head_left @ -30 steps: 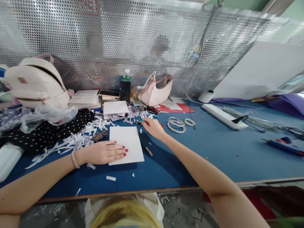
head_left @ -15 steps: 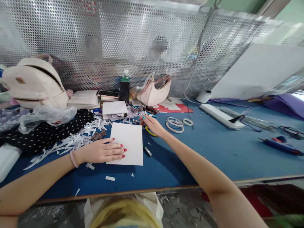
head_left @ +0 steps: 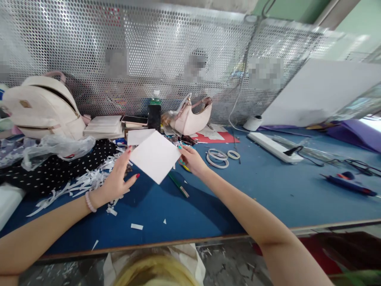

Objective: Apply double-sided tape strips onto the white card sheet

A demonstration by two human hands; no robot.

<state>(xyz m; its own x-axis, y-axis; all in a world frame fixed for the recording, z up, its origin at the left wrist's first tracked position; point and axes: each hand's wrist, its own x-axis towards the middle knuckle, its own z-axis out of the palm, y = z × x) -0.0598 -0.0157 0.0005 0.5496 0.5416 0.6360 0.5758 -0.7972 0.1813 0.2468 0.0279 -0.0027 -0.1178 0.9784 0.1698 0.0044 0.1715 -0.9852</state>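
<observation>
A white card (head_left: 155, 157) is raised off the blue table and turned so that one corner points toward me. My right hand (head_left: 191, 159) pinches its right corner. At the card's left side is my left hand (head_left: 116, 179), thumb and fingers apart, holding nothing. Below the card a green-handled cutter (head_left: 179, 185) lies on the table. Another white card (head_left: 139, 137) rests behind the raised one. Paper strips (head_left: 86, 180) are scattered to the left of my left hand. A yellow handle (head_left: 186, 168) shows partly beneath my right hand.
Behind are a backpack (head_left: 50, 107), stacked white cards (head_left: 104, 126), a phone (head_left: 134, 120), a bottle (head_left: 154, 111) and a handbag (head_left: 193, 117). To the right lie tape rolls (head_left: 218, 158), a power strip (head_left: 274, 147) and a blue tool (head_left: 349, 184).
The card has come up off the table and rotated, now in my right hand. My left hand has left its surface and opened. More of the green-handled cutter shows.
</observation>
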